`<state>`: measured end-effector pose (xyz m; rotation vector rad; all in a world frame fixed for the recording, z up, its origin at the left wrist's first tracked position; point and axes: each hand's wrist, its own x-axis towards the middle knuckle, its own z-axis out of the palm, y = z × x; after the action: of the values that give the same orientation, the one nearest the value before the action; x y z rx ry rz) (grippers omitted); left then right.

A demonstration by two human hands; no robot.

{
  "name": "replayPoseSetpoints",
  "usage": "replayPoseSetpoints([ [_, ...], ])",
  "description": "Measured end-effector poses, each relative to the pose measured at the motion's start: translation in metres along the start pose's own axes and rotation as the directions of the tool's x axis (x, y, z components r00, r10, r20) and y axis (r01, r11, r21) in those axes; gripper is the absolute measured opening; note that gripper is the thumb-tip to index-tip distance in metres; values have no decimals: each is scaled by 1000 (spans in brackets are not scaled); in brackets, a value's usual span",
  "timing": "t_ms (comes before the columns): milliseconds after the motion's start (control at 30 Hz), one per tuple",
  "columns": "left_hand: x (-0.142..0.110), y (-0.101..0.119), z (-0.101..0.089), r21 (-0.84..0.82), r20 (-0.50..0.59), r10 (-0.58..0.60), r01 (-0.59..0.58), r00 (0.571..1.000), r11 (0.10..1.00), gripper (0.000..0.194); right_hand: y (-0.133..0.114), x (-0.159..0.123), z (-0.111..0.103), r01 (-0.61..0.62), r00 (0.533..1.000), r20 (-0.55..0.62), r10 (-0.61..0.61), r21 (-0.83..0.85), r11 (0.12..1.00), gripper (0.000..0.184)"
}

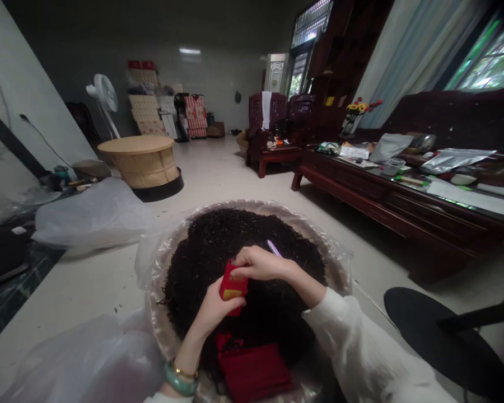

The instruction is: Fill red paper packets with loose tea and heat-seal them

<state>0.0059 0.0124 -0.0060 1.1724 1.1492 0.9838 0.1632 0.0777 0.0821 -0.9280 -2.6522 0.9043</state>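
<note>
Both hands are over a round, plastic-lined basket [162,313] heaped with dark, dry, leaf-like strands [231,229], which look like tea. My left hand [216,308], with bangles at its wrist, is closed around a small red packet [232,284] with gold markings. At the packet's upper end, the fingers of my right hand [262,263] are bent and pressed together on it; exactly what they pinch is hidden. Below the hands lies a pile of flat red packets [256,372]. A thin purple-and-white stick [274,248] shows just behind my right hand.
Clear plastic bags [94,212] lie left of the basket. A round wooden-topped tub [138,162] and a white fan [105,92] stand farther back. On the right are a long, cluttered dark wooden table [361,193] and a black round stand base [420,330].
</note>
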Motion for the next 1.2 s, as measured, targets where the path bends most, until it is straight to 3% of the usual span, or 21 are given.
replayPoseSetpoints([
  [167,2,0,2,20,-23,18,-17,1000,1000,46,5,0,2,-4,1000,12,3,65,998,21],
  [267,1,-5,1,14,-34,29,-28,999,1000,45,10,0,0,-2,985,-168,40,223,975,18],
  [367,0,-9,-1,10,-64,37,-37,997,999,43,11,-3,1,-14,928,-349,133,325,946,23],
  [433,0,-9,0,42,-97,62,-58,993,997,39,4,-5,6,-5,909,-406,95,219,976,28],
  [500,0,-6,4,72,-94,91,-84,991,994,30,-5,-4,15,-10,922,-388,1,-21,1000,34],
  [567,0,-2,9,97,-98,95,-85,991,992,22,-11,0,25,-57,936,-349,-39,-262,963,37],
  [667,-3,3,15,158,-172,67,-39,983,987,24,-11,9,36,-131,937,-349,-29,-427,895,45],
  [800,-8,5,15,121,-153,28,-10,988,993,37,-1,17,38,-132,934,-352,-54,-485,865,52],
  [900,-12,5,12,-75,5,-70,70,998,995,51,2,17,36,-152,940,-341,-27,-487,860,51],
  [1000,-12,7,12,-265,142,-150,183,978,947,60,1,17,36,-184,947,-322,25,-475,860,50],
  [1200,-6,5,18,-365,88,-162,183,983,913,64,1,19,36,-280,932,-334,141,-415,866,46],
])
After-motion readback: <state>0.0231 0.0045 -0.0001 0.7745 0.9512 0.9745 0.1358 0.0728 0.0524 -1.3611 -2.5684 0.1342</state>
